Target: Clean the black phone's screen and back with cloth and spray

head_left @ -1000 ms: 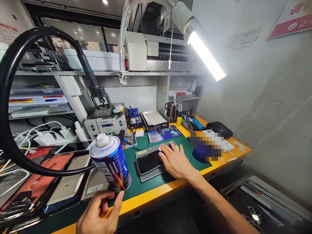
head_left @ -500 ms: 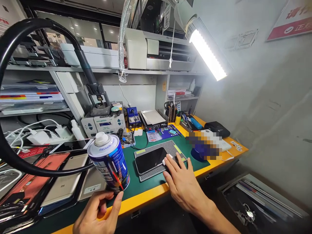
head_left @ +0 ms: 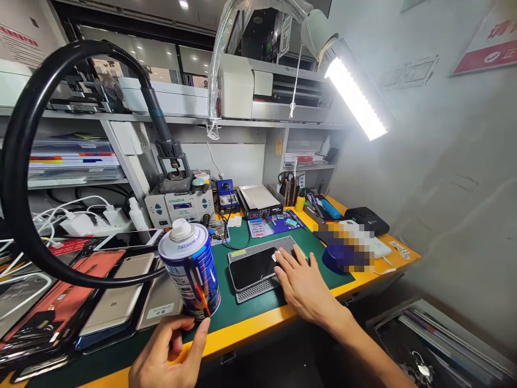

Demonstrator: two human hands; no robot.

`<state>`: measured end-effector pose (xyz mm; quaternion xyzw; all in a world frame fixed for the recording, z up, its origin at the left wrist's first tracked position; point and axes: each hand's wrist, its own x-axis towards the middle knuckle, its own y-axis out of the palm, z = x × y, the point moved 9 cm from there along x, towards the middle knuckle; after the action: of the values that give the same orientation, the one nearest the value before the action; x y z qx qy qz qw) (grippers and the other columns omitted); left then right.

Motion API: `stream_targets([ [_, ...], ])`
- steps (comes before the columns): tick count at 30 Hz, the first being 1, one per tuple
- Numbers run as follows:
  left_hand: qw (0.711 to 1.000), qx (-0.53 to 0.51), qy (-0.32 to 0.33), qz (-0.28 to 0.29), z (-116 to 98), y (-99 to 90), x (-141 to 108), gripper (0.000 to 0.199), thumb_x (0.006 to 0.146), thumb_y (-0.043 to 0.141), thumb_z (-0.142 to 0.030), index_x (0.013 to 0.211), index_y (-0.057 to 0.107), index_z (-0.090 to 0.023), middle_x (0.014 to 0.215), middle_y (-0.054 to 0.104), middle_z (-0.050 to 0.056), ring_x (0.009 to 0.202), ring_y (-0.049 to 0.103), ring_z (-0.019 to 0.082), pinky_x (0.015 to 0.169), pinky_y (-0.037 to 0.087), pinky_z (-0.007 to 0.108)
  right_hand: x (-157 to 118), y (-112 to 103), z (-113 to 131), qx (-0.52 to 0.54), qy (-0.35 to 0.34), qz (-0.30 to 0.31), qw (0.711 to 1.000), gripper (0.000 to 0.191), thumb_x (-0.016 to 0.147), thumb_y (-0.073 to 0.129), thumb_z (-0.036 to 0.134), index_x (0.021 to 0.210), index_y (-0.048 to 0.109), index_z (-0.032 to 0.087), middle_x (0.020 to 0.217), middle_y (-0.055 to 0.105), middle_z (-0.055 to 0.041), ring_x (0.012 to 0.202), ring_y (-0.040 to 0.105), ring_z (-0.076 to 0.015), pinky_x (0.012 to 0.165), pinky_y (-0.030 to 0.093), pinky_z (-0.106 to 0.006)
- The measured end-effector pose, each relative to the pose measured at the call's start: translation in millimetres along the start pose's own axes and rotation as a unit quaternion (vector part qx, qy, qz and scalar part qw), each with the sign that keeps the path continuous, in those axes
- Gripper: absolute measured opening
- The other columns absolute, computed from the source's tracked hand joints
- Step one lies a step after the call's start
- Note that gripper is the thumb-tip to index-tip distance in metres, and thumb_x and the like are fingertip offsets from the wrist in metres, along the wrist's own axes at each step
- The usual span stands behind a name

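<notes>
A tall blue and white spray can (head_left: 189, 275) with a white cap stands at the mat's front edge. My left hand (head_left: 169, 350) is just in front of its base, thumb and forefinger a little apart and the other fingers curled. I cannot make out anything in it. A black-screened phone (head_left: 252, 270) lies face up on a grey perforated pad (head_left: 258, 291). My right hand (head_left: 302, 283) reaches over the phone's right end, its fingertips pressing a small white wipe (head_left: 276, 255) to the glass. The outer fingers are spread, and the hand hides part of the phone and pad.
Several phones and phone parts (head_left: 115, 302) lie left, under a looping black hose (head_left: 12, 178). Behind stand a hot-air station (head_left: 181, 209), a small blue unit (head_left: 227, 195) and a flat black device (head_left: 264, 210). A bright lamp (head_left: 355, 97) hangs above right.
The whole view has shifted slightly, so the bench appears further right. My right hand and the wipe have slid slightly left over the phone. My left hand stays near the can's base.
</notes>
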<state>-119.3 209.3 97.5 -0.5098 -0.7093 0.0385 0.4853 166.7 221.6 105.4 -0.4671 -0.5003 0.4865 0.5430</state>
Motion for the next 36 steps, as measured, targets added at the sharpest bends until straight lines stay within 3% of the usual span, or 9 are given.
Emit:
stream_targets([
  [9,0.999,0.006,0.032,-0.014,-10.6,-3.5,3.5,0.030,0.087,0.062,-0.052,0.084,0.062,-0.022,0.059,0.055,-0.007,0.049,0.054,0.008,0.054,0.047,0.017,30.2,0.2,3.3,-0.012,-0.035,-0.019,0.999,0.057,0.106,0.020,0.042,0.152,0.043,0.016,0.157,0.042,-0.0105,0.147,0.027,-0.0421,0.112,0.021,-0.072],
  [16,1.000,0.003,0.026,-0.016,-7.0,-2.0,2.8,0.032,0.087,0.062,-0.054,0.083,0.062,-0.022,0.054,0.049,-0.008,0.044,0.052,0.008,0.050,0.045,0.017,24.5,-4.3,37.8,-0.005,-0.068,-0.058,0.996,0.059,0.106,0.021,0.045,0.150,0.045,0.013,0.155,0.044,-0.0110,0.147,0.026,-0.0425,0.115,0.012,-0.072],
  [26,1.000,-0.016,0.022,-0.015,-4.1,-1.0,1.1,0.029,0.087,0.065,-0.051,0.085,0.061,-0.022,0.062,0.054,-0.006,0.049,0.052,0.008,0.054,0.047,0.018,19.5,-11.3,100.0,0.052,-0.159,-0.063,0.984,0.058,0.106,0.022,0.046,0.150,0.043,0.016,0.156,0.043,-0.0119,0.147,0.025,-0.0419,0.114,0.013,-0.074],
  [36,0.999,-0.021,0.027,-0.011,-9.1,-3.3,3.5,0.029,0.088,0.063,-0.051,0.083,0.062,-0.022,0.062,0.058,-0.005,0.048,0.053,0.008,0.053,0.047,0.018,2.3,-6.9,110.2,0.070,-0.167,-0.043,0.983,0.059,0.106,0.021,0.048,0.150,0.044,0.015,0.157,0.042,-0.0120,0.150,0.017,-0.0398,0.116,0.007,-0.074],
])
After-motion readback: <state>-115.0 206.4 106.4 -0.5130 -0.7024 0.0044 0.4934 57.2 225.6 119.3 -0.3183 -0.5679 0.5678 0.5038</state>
